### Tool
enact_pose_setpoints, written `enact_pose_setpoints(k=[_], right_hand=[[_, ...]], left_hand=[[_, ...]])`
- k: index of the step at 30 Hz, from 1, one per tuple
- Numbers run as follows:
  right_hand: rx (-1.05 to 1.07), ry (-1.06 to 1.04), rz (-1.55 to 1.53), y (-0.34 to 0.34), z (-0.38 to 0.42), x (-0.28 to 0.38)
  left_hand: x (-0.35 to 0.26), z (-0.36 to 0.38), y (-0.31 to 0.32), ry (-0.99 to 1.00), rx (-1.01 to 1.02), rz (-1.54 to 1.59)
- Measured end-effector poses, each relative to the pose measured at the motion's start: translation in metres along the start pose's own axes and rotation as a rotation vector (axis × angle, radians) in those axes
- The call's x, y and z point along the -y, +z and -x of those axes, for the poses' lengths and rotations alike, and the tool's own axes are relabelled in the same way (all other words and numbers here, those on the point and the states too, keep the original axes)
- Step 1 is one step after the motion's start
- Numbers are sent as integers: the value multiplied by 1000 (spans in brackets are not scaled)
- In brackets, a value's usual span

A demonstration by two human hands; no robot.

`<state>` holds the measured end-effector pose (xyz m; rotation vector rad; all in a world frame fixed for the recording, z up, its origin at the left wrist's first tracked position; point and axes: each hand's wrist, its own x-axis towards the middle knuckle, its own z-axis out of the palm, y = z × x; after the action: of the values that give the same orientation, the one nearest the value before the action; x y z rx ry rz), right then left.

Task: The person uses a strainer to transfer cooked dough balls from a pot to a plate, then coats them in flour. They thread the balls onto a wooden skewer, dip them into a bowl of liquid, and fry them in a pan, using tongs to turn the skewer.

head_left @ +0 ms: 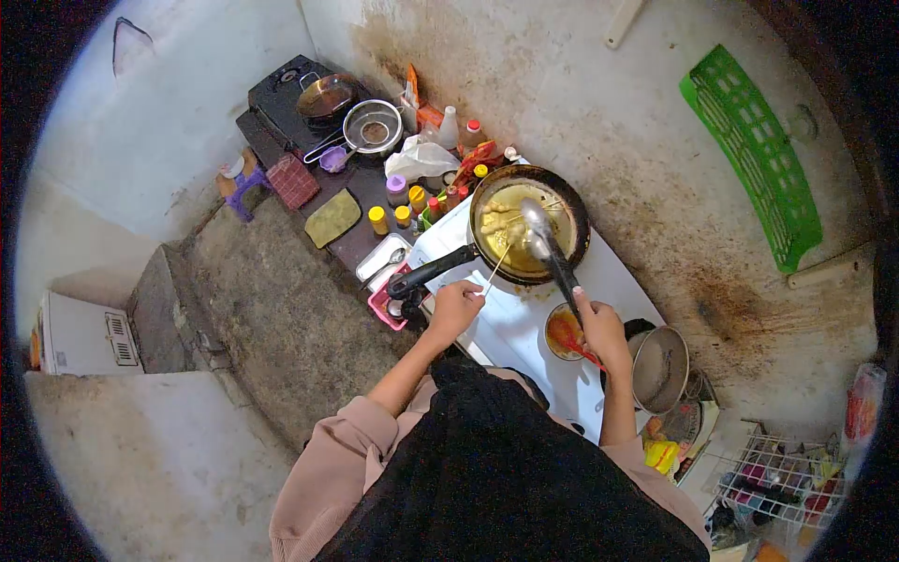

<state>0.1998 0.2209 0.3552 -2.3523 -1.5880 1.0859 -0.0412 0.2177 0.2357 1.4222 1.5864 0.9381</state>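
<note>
My left hand (456,309) is closed around the end of a thin wooden skewer (497,269), which reaches into the frying pan (582,220). Pale food pieces (512,230) on sticks lie in yellowish oil there. A black-handled metal cooking utensil (560,267) is gripped in my right hand (604,333); its shiny head is over the pan beside the food, and glare hides its exact shape. Just left of my right hand stands a bowl (551,348) of orange-red sauce with a red-handled utensil (587,354) in it. The pan's black handle (435,271) points towards my left side.
Spice jars (378,221), bottles (449,128) and a strainer (373,126) stand beyond the pan, near a dark stove (281,84). A pink basket (387,307) sits by the pan handle. At right are a grey pot (660,370) and a wire rack (782,478).
</note>
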Motion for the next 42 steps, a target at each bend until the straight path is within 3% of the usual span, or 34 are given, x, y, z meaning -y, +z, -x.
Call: enact_pose_setpoints(k=[7,10,13,16,19,22,25,28,34,39,42], right_hand=[[-99,-32,142,7,-11,-7],[76,55,-57,-1,2,10],[-18,37,-72,-2,0,6],[-139,-37,99,10,-24,-20],[-85,-21,95,12,-20,-11],[55,85,-39,0,-1,17],[-45,61,-127,-5,6,20],[-129,-107,140,6,-17,-10],[68,43,-52,1,-1,17],[-124,-15,78,7,-20,-11],[-43,27,82,3,-12,2]], left_hand=[[-8,2,-5,28,13,-4],[-5,2,-3,109,-35,-56],[-1,1,-4,98,5,-64],[0,1,-5,145,-14,-67],[0,1,-5,148,-23,-50],[-5,1,-7,144,-16,-71],[-4,1,-7,142,-6,-56],[-6,2,-9,114,-8,-55],[-6,2,-8,147,-11,-56],[-6,2,-8,156,-13,-72],[-6,1,-8,154,-13,-73]])
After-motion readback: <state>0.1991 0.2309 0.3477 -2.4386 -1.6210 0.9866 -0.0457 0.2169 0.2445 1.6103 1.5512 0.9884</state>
